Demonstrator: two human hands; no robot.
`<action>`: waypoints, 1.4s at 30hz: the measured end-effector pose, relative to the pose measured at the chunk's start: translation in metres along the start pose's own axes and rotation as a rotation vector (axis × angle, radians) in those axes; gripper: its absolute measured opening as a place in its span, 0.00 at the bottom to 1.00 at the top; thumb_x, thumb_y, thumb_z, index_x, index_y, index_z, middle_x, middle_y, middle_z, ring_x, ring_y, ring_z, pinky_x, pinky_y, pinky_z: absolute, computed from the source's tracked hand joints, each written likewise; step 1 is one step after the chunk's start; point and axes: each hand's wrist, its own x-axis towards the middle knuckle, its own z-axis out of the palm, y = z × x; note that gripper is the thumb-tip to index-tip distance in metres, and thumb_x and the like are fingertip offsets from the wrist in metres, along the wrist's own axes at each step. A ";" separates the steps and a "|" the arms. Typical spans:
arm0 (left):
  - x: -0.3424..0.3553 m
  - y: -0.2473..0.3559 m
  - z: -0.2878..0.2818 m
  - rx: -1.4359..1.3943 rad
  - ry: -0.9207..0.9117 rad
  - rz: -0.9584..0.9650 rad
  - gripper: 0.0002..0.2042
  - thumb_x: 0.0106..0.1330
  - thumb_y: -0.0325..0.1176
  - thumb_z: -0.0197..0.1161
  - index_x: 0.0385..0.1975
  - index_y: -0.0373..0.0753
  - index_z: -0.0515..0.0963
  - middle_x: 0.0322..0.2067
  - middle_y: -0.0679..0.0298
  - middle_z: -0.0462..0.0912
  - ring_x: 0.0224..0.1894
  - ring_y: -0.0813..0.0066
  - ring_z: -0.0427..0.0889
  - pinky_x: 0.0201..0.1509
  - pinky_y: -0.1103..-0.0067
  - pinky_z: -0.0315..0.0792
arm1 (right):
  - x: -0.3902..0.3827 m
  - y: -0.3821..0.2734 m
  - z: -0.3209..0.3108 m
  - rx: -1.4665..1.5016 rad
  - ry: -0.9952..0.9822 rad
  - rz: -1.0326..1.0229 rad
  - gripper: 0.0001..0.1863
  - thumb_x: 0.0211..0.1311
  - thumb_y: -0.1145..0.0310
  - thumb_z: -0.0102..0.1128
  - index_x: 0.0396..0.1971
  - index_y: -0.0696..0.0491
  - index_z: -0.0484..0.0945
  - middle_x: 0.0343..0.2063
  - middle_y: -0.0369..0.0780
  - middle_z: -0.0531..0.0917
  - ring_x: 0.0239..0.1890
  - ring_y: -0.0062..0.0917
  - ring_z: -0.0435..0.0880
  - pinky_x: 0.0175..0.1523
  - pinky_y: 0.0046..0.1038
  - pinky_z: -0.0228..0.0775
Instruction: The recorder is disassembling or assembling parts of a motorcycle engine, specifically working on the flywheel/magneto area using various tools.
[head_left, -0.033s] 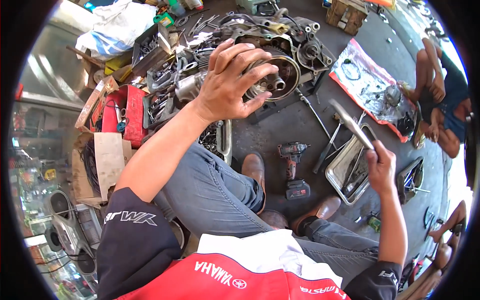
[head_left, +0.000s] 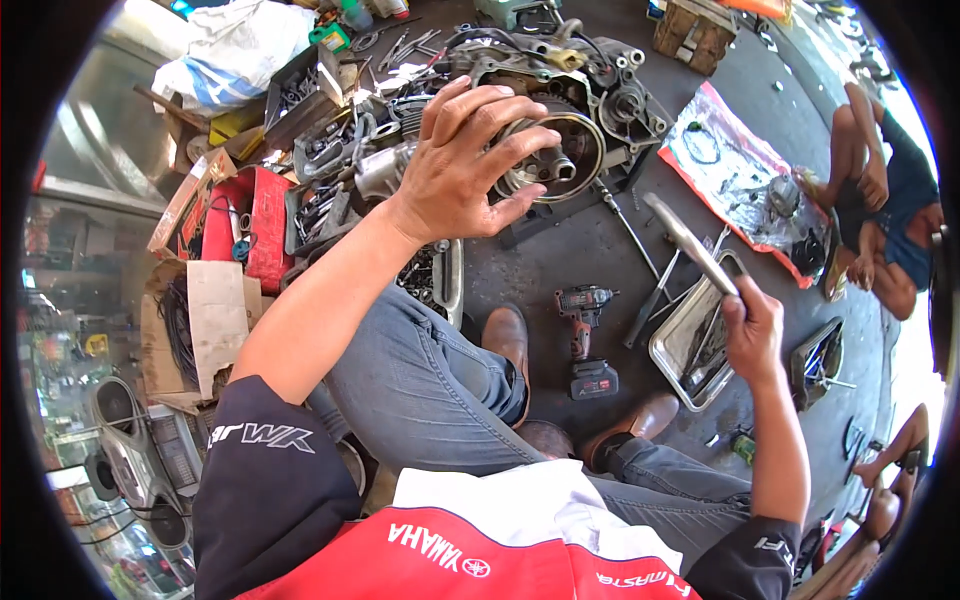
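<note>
My left hand (head_left: 465,165) is over a round metal drum (head_left: 590,150) on a partly stripped engine (head_left: 570,65), its fingers spread and curved. Whether the fingertips touch the drum cannot be made out, and the hand hides the drum's left side. In my right hand (head_left: 752,328) is a long grey metal bar-like tool (head_left: 690,245), slanting up and left toward the engine. My fingers are closed round its lower end; its exact kind does not show. A metal tray (head_left: 655,350) holding several tools lies just left of that hand.
A cordless impact driver (head_left: 582,340) stands on the floor between my feet. Loose tools, a red box (head_left: 268,230) and a cardboard box (head_left: 220,320) crowd the left. To the right, parts lie on a plastic sheet (head_left: 725,140) beside another person (head_left: 875,190).
My right hand has shifted slightly left with the tool. The left hand stays over the drum, almost unmoved.
</note>
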 end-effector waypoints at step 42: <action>0.090 0.118 0.079 -0.057 0.169 0.161 0.38 0.64 0.75 0.59 0.63 0.50 0.76 0.68 0.54 0.73 0.79 0.53 0.59 0.84 0.36 0.36 | 0.147 -0.026 0.005 -0.331 -0.167 -0.449 0.20 0.60 0.52 0.71 0.50 0.42 0.89 0.43 0.45 0.90 0.44 0.44 0.90 0.45 0.47 0.81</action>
